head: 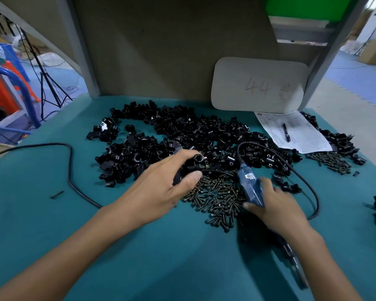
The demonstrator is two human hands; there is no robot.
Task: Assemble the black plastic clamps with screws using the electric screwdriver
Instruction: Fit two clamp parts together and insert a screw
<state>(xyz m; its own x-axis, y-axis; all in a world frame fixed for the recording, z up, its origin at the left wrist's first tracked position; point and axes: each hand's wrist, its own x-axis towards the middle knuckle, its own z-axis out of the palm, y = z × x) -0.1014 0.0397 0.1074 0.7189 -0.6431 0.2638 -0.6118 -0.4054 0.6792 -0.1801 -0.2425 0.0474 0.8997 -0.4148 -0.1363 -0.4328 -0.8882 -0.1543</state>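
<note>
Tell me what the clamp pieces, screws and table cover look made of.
Clamp pieces: black moulded plastic, semi-gloss; soft highlights on edges.
Screws: metal, dark brownish finish, possibly plated or oxidised; small glints on heads.
Table cover: teal fabric or felt-like mat, matte; no reflections, weave unclear.

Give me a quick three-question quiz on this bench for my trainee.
1. True or false: the left hand grips a black clamp while the right hand holds the blue electric screwdriver.
2. Fill in: the number written on the white board is ___.
3. Where does the pen lie? A) on the white board B) on the paper sheet C) on the electric screwdriver

Key: 1 true; 2 44; 3 B.
</note>
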